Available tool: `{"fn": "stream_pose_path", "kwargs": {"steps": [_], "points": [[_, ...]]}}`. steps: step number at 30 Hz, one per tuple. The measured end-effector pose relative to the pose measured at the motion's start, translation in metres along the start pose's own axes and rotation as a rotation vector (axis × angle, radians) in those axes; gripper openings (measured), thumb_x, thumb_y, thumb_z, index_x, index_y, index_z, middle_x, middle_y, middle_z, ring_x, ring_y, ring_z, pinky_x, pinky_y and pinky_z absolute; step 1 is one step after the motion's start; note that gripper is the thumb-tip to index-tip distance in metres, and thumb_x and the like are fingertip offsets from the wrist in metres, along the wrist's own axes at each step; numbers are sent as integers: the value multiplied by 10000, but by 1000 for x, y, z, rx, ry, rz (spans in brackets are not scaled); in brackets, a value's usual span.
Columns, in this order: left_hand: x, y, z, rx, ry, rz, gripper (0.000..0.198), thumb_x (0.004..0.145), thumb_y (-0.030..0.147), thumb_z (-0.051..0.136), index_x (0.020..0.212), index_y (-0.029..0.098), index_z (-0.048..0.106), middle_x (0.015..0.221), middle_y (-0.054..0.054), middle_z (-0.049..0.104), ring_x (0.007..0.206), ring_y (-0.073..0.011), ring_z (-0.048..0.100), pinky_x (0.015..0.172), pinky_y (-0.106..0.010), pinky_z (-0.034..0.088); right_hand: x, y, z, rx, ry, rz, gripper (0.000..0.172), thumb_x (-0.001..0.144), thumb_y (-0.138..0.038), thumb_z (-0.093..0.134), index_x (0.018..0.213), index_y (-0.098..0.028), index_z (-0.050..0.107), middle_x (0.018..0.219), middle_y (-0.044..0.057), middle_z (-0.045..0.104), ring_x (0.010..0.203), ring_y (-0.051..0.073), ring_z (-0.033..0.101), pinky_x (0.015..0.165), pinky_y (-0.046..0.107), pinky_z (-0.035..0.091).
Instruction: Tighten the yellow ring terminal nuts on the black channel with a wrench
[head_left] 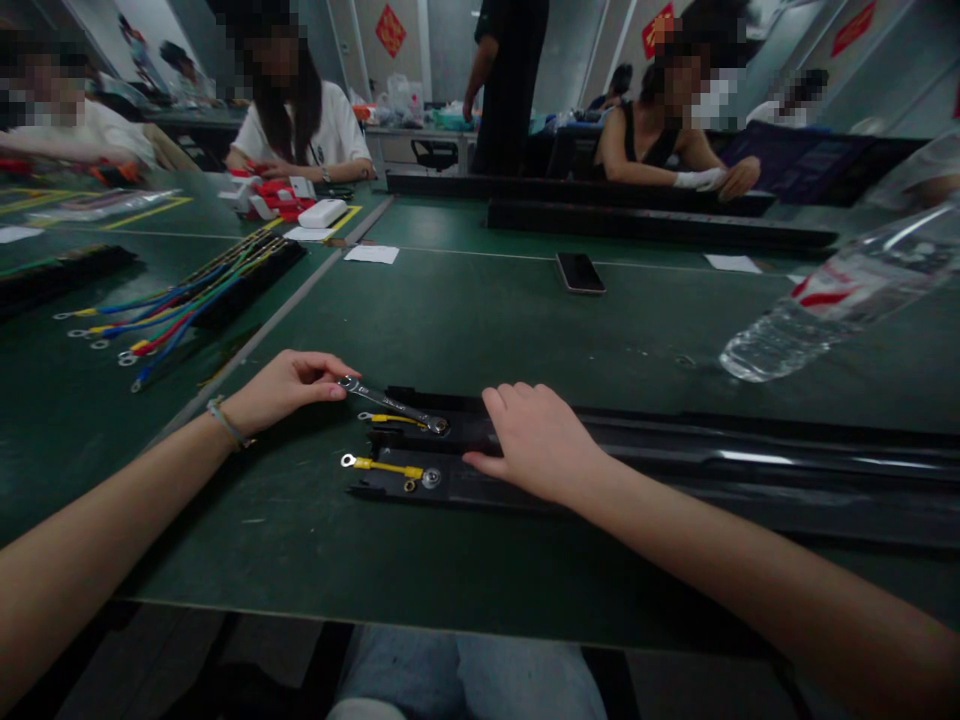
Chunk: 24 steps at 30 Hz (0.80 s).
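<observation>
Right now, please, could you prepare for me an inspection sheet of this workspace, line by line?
Surface: green tabletop, with some light marks.
Job's things: wrench, one end on the far black rail; near black rail alongside; a yellow lead with ring terminal on each.
Clutter: phone, clear bottle at right, white paper slips.
Grips: left grip holds the wrench's other end; right grip lies over the rails, fingertips partly hidden.
Cables: multicoloured wires at left, ring terminals on their ends.
Surroundings: people seated across the table, one standing behind; red wall decorations.
</observation>
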<state>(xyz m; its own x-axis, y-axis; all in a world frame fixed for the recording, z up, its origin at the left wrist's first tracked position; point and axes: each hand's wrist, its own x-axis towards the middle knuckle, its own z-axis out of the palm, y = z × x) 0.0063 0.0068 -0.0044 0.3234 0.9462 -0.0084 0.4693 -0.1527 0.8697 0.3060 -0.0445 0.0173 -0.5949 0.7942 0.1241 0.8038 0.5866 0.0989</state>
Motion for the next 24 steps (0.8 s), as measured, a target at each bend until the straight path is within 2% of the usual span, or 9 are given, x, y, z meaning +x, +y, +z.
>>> {"fn": "stream_pose_path", "kwargs": {"steps": [3,10,14,19,24], "points": [[-1,-4,-3,-130,-111,71,149,624,176,659,766,145,625,536,57,395,535,-92,411,545,-209,337,0,0,0,-3,-6,3,521,718,-559,461,970,-109,529,870,105,590,787,232,521,665,345,375],[-6,-3,-1,-214,-311,125,214,531,235,743,647,170,575,541,45,404,556,-120,399,525,-233,329,0,0,0,6,-7,-1,537,715,-560,461,996,-107,528,897,109,592,801,232,519,672,345,376],[-9,1,2,-231,-376,120,237,527,253,751,638,182,554,534,46,400,535,-121,382,500,-234,315,0,0,0,8,0,-3,542,714,-558,465,1006,-105,523,895,108,592,800,231,519,670,345,374],[-9,3,3,-219,-368,115,227,520,226,746,629,180,552,530,47,400,540,-122,392,506,-231,325,0,0,2,8,11,-6,531,716,-565,457,982,-111,529,878,101,591,781,227,517,661,343,376],[-6,0,0,-185,-244,99,171,547,189,712,645,161,575,544,45,420,571,-119,427,545,-225,350,1,0,1,2,13,-4,520,710,-562,465,961,-112,534,859,99,590,776,229,518,658,343,376]]}}
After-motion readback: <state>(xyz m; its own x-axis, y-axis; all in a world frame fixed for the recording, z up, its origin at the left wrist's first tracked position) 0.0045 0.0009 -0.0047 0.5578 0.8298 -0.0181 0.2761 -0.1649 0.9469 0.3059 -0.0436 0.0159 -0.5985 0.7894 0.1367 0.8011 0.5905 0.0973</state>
